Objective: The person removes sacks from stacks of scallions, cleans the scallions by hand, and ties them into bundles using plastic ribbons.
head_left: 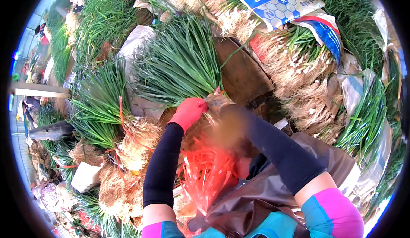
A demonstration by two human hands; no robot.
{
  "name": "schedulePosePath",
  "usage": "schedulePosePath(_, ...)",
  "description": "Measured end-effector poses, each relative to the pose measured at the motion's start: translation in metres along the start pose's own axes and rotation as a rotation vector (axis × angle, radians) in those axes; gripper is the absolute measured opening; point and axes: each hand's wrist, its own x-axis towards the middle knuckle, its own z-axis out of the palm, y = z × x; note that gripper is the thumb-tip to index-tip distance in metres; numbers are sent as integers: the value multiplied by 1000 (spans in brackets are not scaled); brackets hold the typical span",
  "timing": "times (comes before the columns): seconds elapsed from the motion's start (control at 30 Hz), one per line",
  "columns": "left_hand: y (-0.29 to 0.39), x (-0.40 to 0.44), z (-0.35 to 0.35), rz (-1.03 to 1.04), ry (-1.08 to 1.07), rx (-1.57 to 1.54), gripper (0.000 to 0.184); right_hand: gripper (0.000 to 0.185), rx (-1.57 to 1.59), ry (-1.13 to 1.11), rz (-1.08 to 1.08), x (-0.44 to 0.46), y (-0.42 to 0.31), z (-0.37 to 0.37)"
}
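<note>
My left hand (191,111), in a red glove, is closed at the base of a big bunch of green onions (181,63), whose long leaves fan out away from me. Right beside it, at the stalk ends, is my right hand (228,110), blurred by motion; its fingers cannot be made out. A smeared brown shape (230,129), perhaps roots, hangs just below that hand. Under both hands lies a heap of red plastic strips (207,167), close to my lap.
Tied bunches with pale roots (139,146) lie at the left. More rooted bunches (299,69) are piled at the right, partly under a blue and white printed sack (275,3). A brown apron (260,195) covers my lap. A pale bar (40,90) juts in from the left.
</note>
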Motion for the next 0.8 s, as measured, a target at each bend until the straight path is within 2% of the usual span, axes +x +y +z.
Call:
schedulePosePath(0.03,4,4,-2,-34,9,-44,24,20,-46,12,33,2,3,6)
schedulePosePath(0.07,12,7,-8,-69,20,-89,24,21,144,-38,135,-5,0,-19)
schedulePosePath(0.13,28,7,-13,-168,53,-256,31,22,95,-35,163,-9,-1,-35)
schedulePosePath(0.17,25,5,-10,-253,107,-221,34,24,47,-2,174,-4,6,-28)
schedulePosePath(0.23,6,-1,4,-412,228,-141,40,36,183,107,185,5,25,-18)
schedulePosePath(0.27,-26,-4,39,-487,295,-361,49,38,227,152,203,9,32,-14)
schedulePosePath(0.37,-30,1,89,-455,210,-837,40,40,341,227,172,12,45,-26)
schedulePosePath(0.4,-27,11,104,-514,213,-1278,40,40,402,233,139,17,49,-26)
schedulePosePath(0.47,32,28,101,-265,201,-1982,42,41,208,255,98,5,36,-53)
schedulePosePath(0.53,46,61,118,217,587,-776,30,30,212,334,-98,11,37,-53)
schedulePosePath(0.57,52,66,123,276,640,-654,30,26,211,411,-188,12,38,-51)
schedulePosePath(0.6,57,65,128,222,566,-829,31,22,458,577,-329,4,33,-58)
schedulePosePath(0.67,63,60,138,118,496,-1067,32,18,597,713,-498,-21,26,-74)
schedulePosePath(0.77,65,54,158,14,460,-1226,34,17,264,634,-593,-57,33,-98)
schedulePosePath(0.8,62,53,164,-21,442,-1251,35,16,287,653,-636,-60,40,-91)
